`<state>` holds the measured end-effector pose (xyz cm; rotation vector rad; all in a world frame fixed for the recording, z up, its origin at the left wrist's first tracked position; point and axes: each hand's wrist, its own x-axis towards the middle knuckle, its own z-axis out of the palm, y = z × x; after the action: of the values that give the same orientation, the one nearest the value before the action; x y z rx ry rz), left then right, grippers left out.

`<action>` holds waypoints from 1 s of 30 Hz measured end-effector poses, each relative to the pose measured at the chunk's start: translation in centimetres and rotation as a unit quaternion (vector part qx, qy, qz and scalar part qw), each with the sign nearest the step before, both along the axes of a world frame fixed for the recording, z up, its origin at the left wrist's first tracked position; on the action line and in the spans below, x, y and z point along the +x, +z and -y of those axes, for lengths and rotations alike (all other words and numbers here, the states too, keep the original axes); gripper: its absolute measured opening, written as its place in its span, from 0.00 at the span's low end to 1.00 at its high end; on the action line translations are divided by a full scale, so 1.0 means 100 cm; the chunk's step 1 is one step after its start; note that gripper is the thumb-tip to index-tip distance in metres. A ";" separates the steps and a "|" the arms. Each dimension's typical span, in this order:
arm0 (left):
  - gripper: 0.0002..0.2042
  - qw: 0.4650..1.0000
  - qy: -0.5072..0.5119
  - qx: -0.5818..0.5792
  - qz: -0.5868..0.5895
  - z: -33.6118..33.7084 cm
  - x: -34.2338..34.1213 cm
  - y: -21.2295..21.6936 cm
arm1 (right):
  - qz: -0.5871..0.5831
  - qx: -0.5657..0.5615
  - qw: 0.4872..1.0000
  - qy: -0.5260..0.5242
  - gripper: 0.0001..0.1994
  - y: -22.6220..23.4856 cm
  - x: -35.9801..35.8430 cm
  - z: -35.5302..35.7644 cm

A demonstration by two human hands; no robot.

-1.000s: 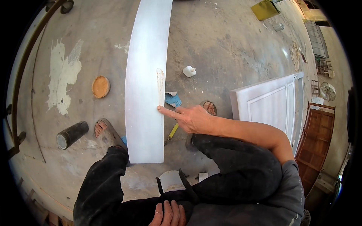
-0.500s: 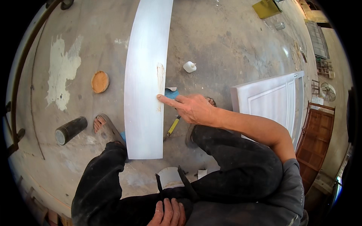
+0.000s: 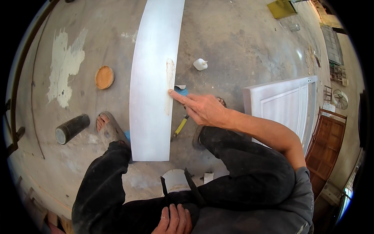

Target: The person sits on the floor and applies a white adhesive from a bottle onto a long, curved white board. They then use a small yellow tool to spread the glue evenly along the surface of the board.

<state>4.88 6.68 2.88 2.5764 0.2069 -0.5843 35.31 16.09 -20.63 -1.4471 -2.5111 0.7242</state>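
Rough concrete floor (image 3: 241, 43) everywhere, grey and stained, with a big splash of dried white paint (image 3: 64, 66) off to the left side. Long white board (image 3: 156, 78) lay flat on it, running away from the person, smooth and painted, with a pale patch of filler (image 3: 170, 72) smeared along its right edge. Right hand (image 3: 204, 109) was stretched out loosely open, index fingertip pressed on that right edge just below the filler, nothing gripped. Left hand (image 3: 175, 220) rested down on the lap against the dark trousers, fingers loosely curled, not holding anything as far as I could tell.

Stuff lying around: a small blue thing (image 3: 182, 91) right by the fingertip, partly hidden by the hand, and a yellow-handled tool (image 3: 180, 126) on the floor under the wrist. A little white bottle (image 3: 200, 64) sat just past the board's right side. On the left, a round orange-brown lid (image 3: 104, 77) and a dark cylindrical can (image 3: 72, 128) lying on its side. Bare foot in a sandal (image 3: 109, 128) sat touching the board's near left corner. A white panelled door (image 3: 286, 107) lay flat to the right, brown wooden door (image 3: 325, 144) beyond it.
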 end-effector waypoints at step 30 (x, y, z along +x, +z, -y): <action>0.28 1.000 0.001 0.001 -0.015 -0.006 0.003 0.007 | 0.067 -0.027 0.985 0.160 0.42 0.011 -0.013 0.030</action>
<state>5.19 7.32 3.59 2.5695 0.2209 -0.6215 34.00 13.10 -19.55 -1.1547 -2.8883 0.7732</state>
